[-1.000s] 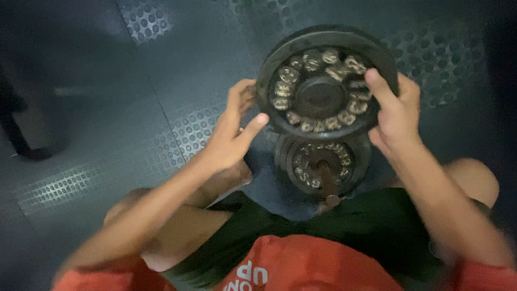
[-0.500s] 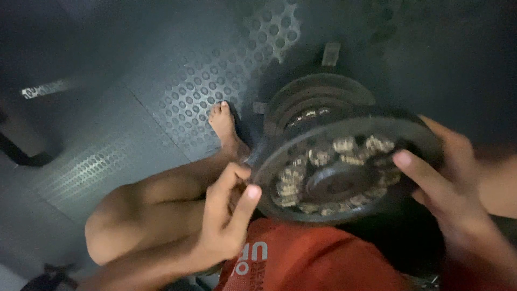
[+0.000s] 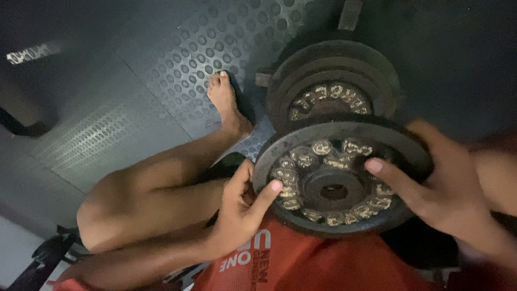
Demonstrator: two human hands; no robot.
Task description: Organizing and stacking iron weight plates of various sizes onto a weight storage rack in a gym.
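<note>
So the round iron weight plate (image 3: 336,178) is up off the floor, held flat-ish over the person's lap, raised lettering facing the camera. Left hand (image 3: 242,210) is clamped on the near-left rim, thumb hooked over the top face, and right hand (image 3: 447,188) grips the far-right rim the same way; opposite sides, which looks like it's to balance the weight. Just behind it sits a stack of bigger plates (image 3: 334,81) on the studded rubber floor (image 3: 161,64), beside a bare foot (image 3: 226,99).
</note>
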